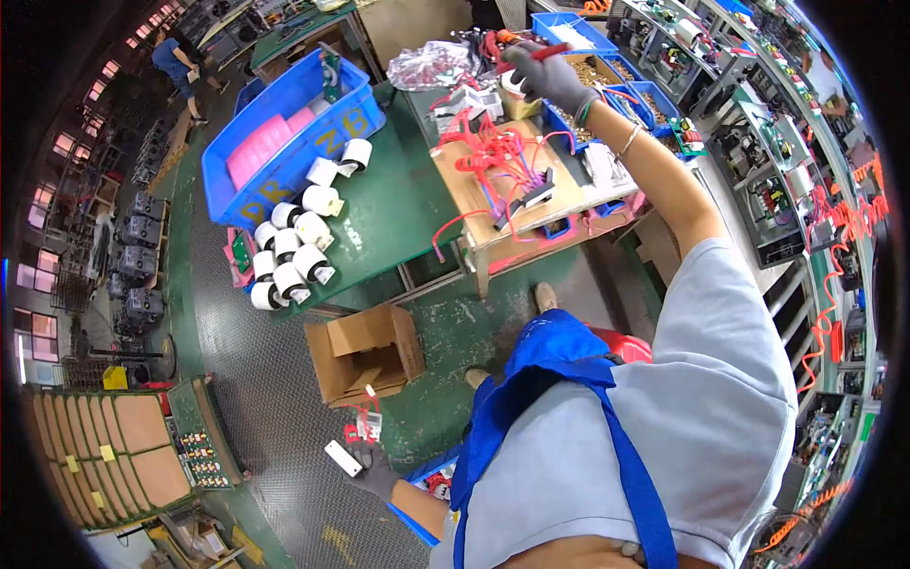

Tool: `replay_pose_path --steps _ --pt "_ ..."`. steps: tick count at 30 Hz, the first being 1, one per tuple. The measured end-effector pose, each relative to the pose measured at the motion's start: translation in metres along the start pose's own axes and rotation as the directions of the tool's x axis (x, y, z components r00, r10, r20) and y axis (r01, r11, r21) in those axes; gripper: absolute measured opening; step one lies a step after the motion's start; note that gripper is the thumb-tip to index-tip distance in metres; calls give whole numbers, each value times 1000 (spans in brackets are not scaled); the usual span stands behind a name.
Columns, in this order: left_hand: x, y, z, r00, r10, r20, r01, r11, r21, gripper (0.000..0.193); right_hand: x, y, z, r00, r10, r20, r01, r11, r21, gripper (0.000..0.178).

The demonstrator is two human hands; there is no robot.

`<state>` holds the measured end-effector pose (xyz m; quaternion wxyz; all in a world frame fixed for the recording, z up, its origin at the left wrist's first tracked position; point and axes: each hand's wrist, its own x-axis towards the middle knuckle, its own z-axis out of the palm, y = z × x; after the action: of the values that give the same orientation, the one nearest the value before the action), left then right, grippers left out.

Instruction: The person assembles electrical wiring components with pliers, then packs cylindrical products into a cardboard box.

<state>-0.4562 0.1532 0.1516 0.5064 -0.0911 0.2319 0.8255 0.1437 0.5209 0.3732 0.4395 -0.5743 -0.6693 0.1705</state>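
My left hand, in a grey glove, is low over the floor beside my body. Its fingers are closed on a white rectangular part. A small pale piece with red wires stands out just past the fingertips. My right hand, also gloved, reaches over the far end of the workbench. It is closed around a long red tool, whose exact kind I cannot make out. Near it on the wooden board lies a tangle of red wires with a dark and white switch-like part.
Blue bins of small metal parts line the bench's right side. Left of it, a green table carries white cylinders and a large blue crate. An open cardboard box sits on the floor. Another person stands far left.
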Motion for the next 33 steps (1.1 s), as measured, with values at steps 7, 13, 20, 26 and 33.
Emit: replay_pose_path --steps 7,13,20,26,33 --pt "6 -108 122 988 -98 118 83 988 128 22 37 131 -57 890 438 -128 -360 846 393 43" --pt "-17 -222 215 861 485 -151 -234 643 729 17 70 235 -33 825 564 -33 -495 750 440 46" --pt "-20 -253 229 966 -179 188 129 959 253 12 102 310 7 772 621 136 -604 650 461 47" --pt "-20 -284 245 924 -312 222 228 915 334 29 105 336 -8 627 721 294 -650 276 708 36" --pt "-22 -289 250 897 -327 298 235 923 306 30 95 329 -31 591 726 353 -560 54 827 44"
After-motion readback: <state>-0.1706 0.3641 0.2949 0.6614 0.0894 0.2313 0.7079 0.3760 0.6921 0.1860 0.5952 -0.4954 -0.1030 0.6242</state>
